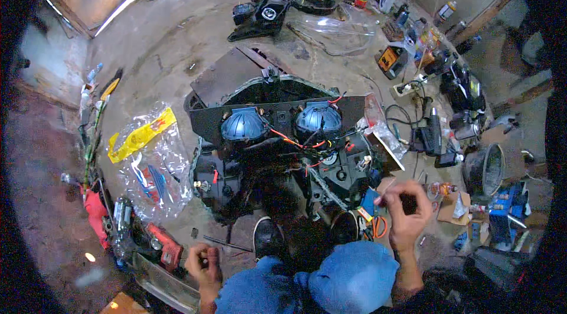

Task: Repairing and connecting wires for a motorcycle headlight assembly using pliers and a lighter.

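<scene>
A large dark plastic housing (280, 160), probably a vehicle headlight assembly, lies in front of my feet. Two rounded metallic-blue units, one on the left (244, 124) and one on the right (318, 118), sit across its upper part. Red and orange wires (287, 138) run between them. My right hand (410, 211) is raised by the housing's lower right corner, thumb and fingertips pinched; what they hold, if anything, is too small to name. Beside my left knee, my left hand (204, 264) is curled closed, its palm hidden. Neither hand touches the housing.
Orange-handled pliers (378, 227) lie by my right shoe, close to a small blue packet (370, 200). A clear plastic bag (156, 166) and a red tool (166, 246) are at left. Tools, cables and bottles crowd the right; another black headlight unit (260, 16) lies farther off.
</scene>
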`<state>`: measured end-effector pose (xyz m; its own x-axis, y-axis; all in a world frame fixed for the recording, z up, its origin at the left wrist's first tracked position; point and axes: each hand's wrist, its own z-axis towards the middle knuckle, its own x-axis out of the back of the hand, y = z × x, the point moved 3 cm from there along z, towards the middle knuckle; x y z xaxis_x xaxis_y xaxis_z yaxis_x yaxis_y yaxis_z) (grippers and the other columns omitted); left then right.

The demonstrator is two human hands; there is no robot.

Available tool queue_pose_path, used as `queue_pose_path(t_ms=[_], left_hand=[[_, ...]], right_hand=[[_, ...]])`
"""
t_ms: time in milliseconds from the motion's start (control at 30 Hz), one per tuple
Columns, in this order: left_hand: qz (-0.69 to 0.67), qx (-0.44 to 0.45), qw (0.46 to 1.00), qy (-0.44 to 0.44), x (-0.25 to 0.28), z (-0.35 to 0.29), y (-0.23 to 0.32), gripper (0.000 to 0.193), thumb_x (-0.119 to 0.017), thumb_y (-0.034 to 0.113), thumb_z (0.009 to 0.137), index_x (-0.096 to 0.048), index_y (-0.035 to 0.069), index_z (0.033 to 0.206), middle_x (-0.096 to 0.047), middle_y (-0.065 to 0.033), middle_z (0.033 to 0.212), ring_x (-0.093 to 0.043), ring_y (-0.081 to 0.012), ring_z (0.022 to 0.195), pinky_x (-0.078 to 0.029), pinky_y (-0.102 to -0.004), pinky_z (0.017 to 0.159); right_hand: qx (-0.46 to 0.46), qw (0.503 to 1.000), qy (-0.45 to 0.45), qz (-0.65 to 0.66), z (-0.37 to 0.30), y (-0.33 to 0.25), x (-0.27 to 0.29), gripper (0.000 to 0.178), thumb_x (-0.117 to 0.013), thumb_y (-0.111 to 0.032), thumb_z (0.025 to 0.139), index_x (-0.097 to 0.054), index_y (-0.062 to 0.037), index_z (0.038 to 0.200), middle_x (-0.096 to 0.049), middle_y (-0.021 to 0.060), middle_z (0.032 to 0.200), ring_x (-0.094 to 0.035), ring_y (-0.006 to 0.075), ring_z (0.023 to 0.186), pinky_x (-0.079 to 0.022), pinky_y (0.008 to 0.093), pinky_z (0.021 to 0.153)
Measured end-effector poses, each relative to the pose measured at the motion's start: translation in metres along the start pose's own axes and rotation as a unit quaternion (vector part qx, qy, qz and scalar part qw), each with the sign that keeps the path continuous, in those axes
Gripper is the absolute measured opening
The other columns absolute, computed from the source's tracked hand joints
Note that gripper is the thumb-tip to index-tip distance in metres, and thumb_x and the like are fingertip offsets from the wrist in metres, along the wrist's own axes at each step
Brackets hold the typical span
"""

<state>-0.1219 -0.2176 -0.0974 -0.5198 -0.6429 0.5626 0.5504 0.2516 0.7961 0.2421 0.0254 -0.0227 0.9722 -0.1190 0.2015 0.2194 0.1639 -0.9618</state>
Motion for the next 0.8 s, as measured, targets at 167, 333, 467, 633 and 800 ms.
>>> queue_pose_path(t_ms=[167,333,467,633,800], left_hand=[[0.099,-0.132,0.986,0.011,0.010,0.020,0.023,0.017,-0.078,0.022,0.098,-0.071,0.006,0.097,-0.059,-0.0092,0.097,-0.058,-0.0205,0.080,-0.047,-0.0307,0.073],[0.035,-0.276,0.959,0.048,0.021,0.050,0.024,0.015,-0.081,0.029,0.086,-0.075,0.023,0.074,-0.058,-0.0083,0.104,-0.059,-0.0284,0.091,-0.049,-0.0424,0.078],[0.086,-0.344,0.934,0.051,0.012,0.086,0.092,0.021,-0.076,0.041,0.090,-0.077,0.030,0.072,-0.060,-0.0062,0.106,-0.056,-0.0275,0.094,-0.046,-0.0442,0.085],[0.114,-0.366,0.924,-0.009,-0.047,0.130,0.179,0.032,-0.078,0.040,0.093,-0.081,0.021,0.119,-0.059,-0.0169,0.134,-0.053,-0.0411,0.128,-0.042,-0.0556,0.111],[0.162,-0.372,0.914,-0.029,-0.092,0.154,0.237,0.035,-0.081,0.026,0.088,-0.079,0.014,0.122,-0.050,-0.0231,0.159,-0.036,-0.0515,0.152,-0.028,-0.0622,0.126]], right_hand=[[-0.092,0.995,0.024,-0.029,-0.038,0.023,0.019,0.013,-0.070,-0.003,0.101,-0.071,-0.0004,0.089,-0.075,0.0076,0.086,-0.071,0.0137,0.077,-0.054,0.0278,0.069],[-0.125,0.991,-0.012,0.044,-0.055,0.030,0.036,0.013,-0.070,-0.005,0.103,-0.067,0.0004,0.091,-0.074,0.0106,0.084,-0.071,0.0145,0.072,-0.057,0.0284,0.068],[-0.076,0.994,-0.069,-0.025,-0.051,0.016,0.008,0.039,-0.061,-0.031,0.111,-0.067,0.0048,0.099,-0.071,0.0134,0.083,-0.071,0.0203,0.072,-0.056,0.0335,0.065],[-0.210,0.950,-0.213,0.089,-0.081,0.025,0.020,0.082,-0.043,-0.064,0.110,-0.066,0.0109,0.135,-0.073,0.0207,0.119,-0.072,0.0290,0.111,-0.058,0.0418,0.096],[-0.306,0.896,-0.282,0.155,-0.123,0.044,0.046,0.075,-0.038,-0.058,0.112,-0.069,0.0075,0.133,-0.070,0.0208,0.136,-0.066,0.0325,0.127,-0.046,0.0454,0.114]])
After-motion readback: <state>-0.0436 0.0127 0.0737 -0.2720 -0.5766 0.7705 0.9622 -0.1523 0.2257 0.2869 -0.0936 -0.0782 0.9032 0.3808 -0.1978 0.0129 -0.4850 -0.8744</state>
